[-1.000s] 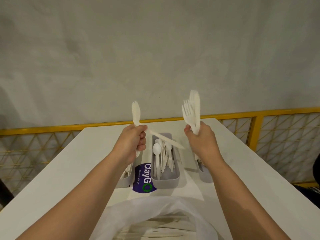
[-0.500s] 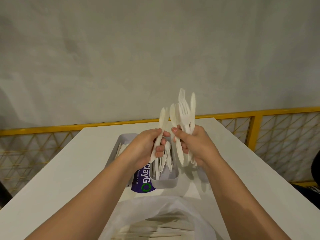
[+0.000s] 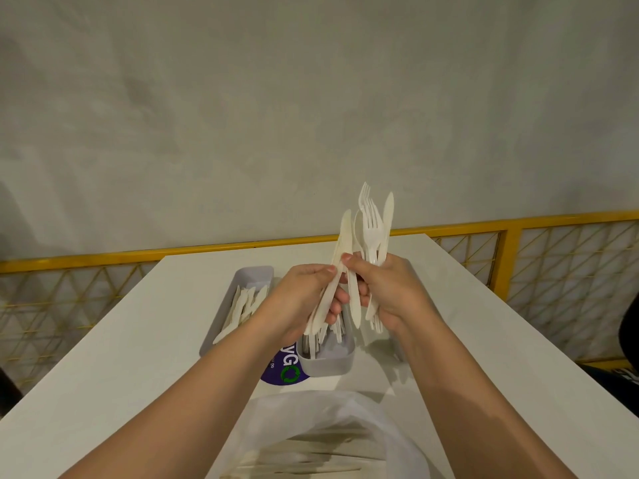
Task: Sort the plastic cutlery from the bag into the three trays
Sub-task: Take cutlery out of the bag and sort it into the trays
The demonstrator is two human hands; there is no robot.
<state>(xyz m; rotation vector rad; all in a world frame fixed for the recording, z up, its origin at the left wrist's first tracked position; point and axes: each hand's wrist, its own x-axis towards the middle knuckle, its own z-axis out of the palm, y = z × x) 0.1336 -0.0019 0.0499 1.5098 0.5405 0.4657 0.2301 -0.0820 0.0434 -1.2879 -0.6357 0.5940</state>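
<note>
Both hands are up over the table [image 3: 138, 340], close together, thumbs nearly meeting. L grip [image 3: 304, 299] pinches 1 knife [image 3: 343, 236] btwn thumb & curled fingers: one end up, leaning a bit right, the other end pointing down toward the mid tray [image 3: 328, 366]. R grip [image 3: 390, 292] is curled round a bundle [image 3: 371, 229] of white cutlery held upright: at least 2 forks w/ tines up, a knife blade at the right edge, what looks like a spoon bowl at the left; exact count can't be told. R thumb also presses a piece [image 3: 353, 305] that hangs lower than the rest, just beside the knife; can't tell if they touch. 3 grey trays sit side by side on the table, beyond the bag [image 3: 311, 409]. L tray [image 3: 254, 271] holds knives, 1 poking out over its near left edge. Mid tray holds cutlery, mostly hidden behind the hands. R tray [image 3: 397, 352] is nearly all hidden by the R wrist; only a near corner shows. A purple sticker [image 3: 280, 371] w/ a green recycle mark lies on the table at the near end, btwn L & mid trays. The bag, translucent white, is open at the bottom of the view, nearest the person, w/ more cutlery inside. Behind the table: a yellow rail [image 3: 518, 226] w/ mesh, then a grey wall.
</note>
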